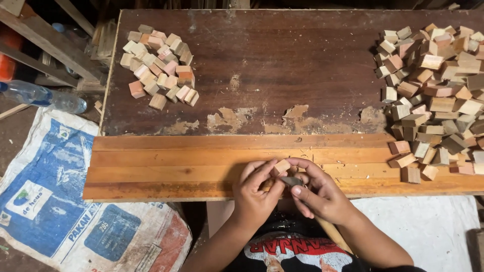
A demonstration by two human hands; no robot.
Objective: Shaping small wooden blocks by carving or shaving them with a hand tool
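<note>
Both hands [290, 189] hold one small wooden block [281, 166], long axis tilted up-right.

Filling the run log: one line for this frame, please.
left hand: holds small wood block | right hand: holds blade tool against block | small pile far left | big pile right

A single head-worn camera looks steeply down from above the person's chest, facing forward across the dark wooden tabletop [282, 70] to its far edge. It sits close, with the pale front plank [166, 166] just below it, and floor showing at both sides.
</note>
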